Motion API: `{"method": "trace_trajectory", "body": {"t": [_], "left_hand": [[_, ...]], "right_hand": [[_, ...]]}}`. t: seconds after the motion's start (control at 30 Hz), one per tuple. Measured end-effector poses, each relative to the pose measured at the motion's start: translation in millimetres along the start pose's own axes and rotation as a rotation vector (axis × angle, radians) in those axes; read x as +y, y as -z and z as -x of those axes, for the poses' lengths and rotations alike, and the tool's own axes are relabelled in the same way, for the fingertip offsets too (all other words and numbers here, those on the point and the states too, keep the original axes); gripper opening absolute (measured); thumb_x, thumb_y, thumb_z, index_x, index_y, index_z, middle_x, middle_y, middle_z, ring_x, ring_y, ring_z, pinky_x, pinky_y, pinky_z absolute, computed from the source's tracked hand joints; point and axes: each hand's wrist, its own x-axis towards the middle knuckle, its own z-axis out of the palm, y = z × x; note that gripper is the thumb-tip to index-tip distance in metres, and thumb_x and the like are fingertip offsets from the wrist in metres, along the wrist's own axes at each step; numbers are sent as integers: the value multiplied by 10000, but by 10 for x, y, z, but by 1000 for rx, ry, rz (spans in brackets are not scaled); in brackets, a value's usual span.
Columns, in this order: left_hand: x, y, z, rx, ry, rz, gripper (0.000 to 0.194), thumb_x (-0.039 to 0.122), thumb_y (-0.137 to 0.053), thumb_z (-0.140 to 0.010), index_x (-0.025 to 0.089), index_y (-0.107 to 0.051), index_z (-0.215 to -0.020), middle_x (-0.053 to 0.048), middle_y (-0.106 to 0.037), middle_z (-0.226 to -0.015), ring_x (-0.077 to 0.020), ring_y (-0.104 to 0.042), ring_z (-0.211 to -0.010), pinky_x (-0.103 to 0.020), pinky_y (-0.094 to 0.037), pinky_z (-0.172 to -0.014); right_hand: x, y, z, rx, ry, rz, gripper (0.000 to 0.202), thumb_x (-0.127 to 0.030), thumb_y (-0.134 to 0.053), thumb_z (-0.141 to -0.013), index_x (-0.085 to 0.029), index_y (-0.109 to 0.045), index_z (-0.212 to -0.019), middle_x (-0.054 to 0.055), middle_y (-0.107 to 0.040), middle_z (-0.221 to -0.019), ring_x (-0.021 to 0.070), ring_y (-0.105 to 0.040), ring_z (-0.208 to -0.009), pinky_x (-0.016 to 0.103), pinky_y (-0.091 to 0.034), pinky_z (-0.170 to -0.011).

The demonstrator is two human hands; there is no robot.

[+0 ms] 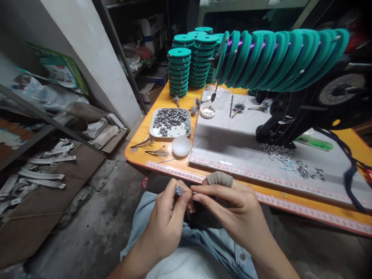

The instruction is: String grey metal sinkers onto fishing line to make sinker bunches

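My left hand [167, 217], closed, grips a bundle of thin stems with small grey tips [179, 190]; the tips stick up between thumb and index finger. Right beside it, the thumb and index finger of my right hand [229, 205] pinch a small grey piece [194, 192], its kind too small to make out. A greyish cloth wrap [219, 179] covers one finger of my right hand. Both hands meet above my lap, just in front of the table edge. Similar grey-tipped bundles [239, 107] lie on the table.
A white tray [151, 130] of grey cylinders, a round white lid [181, 146] and a small dish [207, 115] stand on the yellow table [139, 131]. Green spools [179, 69] are stacked behind; more hang on a black machine [290, 112]. Loose metal bits [277, 153] lie near its base.
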Motion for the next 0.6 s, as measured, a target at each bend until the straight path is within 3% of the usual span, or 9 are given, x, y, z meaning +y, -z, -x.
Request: {"method": "trace_trajectory", "body": {"t": [0.23, 0.37, 0.5, 0.57, 0.6], "left_hand": [[-22, -20, 36, 6, 18, 53, 253, 314, -416, -1060, 215, -487, -838, 31, -487, -757, -122, -491, -704, -287, -403, -671], [-59, -49, 16, 226, -97, 210, 172, 262, -438, -1054, 229, -542, -921, 46, -429, -699, -113, -435, -638, -275, -384, -610], [-28, 86, -84, 504, -309, 354, 126, 214, -519, -1017, 235, -581, -909, 68, -364, -614, -100, -361, -546, -235, -358, -525], [-16, 167, -103, 525, -300, 377, 109, 187, -553, -993, 219, -613, -908, 75, -345, -583, -90, -331, -512, -216, -337, -492], [-16, 193, -98, 475, -257, 368, 108, 179, -558, -987, 210, -635, -919, 69, -375, -590, -85, -339, -507, -211, -335, -485]], "right_hand": [[-43, -67, -16, 14, 64, 8, 145, -120, -698, -904, -237, -747, -975, -17, -718, -804, 108, -658, -713, 208, -515, -643], [-72, -116, -3, 53, 124, 91, 126, -73, -683, -843, -196, -680, -817, -23, -622, -709, 105, -570, -621, 233, -436, -563], [-96, -34, 13, 97, 146, 173, 147, -52, -660, -832, -190, -628, -796, -18, -557, -733, 109, -538, -648, 240, -425, -573], [-115, 22, 4, 67, 165, 170, 137, -56, -647, -872, -192, -644, -873, 0, -570, -799, 119, -570, -723, 234, -466, -627], [-125, 41, -5, 38, 186, 163, 139, -56, -638, -893, -190, -653, -926, 11, -581, -836, 123, -586, -765, 229, -486, -660]]}}
